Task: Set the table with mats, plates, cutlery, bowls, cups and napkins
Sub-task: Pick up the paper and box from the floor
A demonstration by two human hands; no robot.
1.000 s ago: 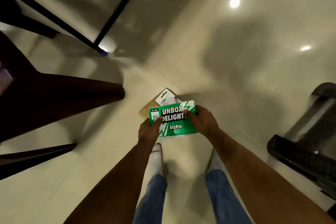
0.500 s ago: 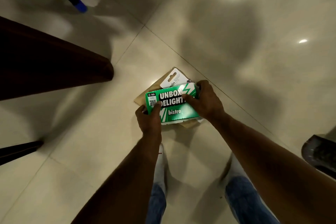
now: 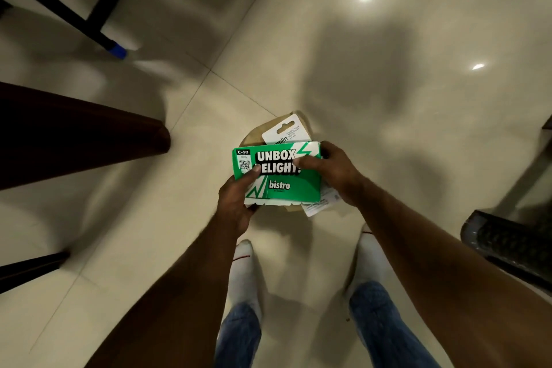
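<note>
Green box held over the floor

Left hand (image 3: 236,203) and right hand (image 3: 334,172) both grip the green box (image 3: 282,185), a white card (image 3: 286,133) behind it.

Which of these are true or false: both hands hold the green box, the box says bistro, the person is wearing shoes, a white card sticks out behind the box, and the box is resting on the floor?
1. Both hands hold the green box. True: the left hand grips its lower left, the right hand its right end.
2. The box reads "bistro". True.
3. The person wears shoes. False: white socks show, no shoes.
4. A white card sticks out behind the box. True, over a brown piece.
5. The box rests on the floor. False: it is held above the floor.
</note>
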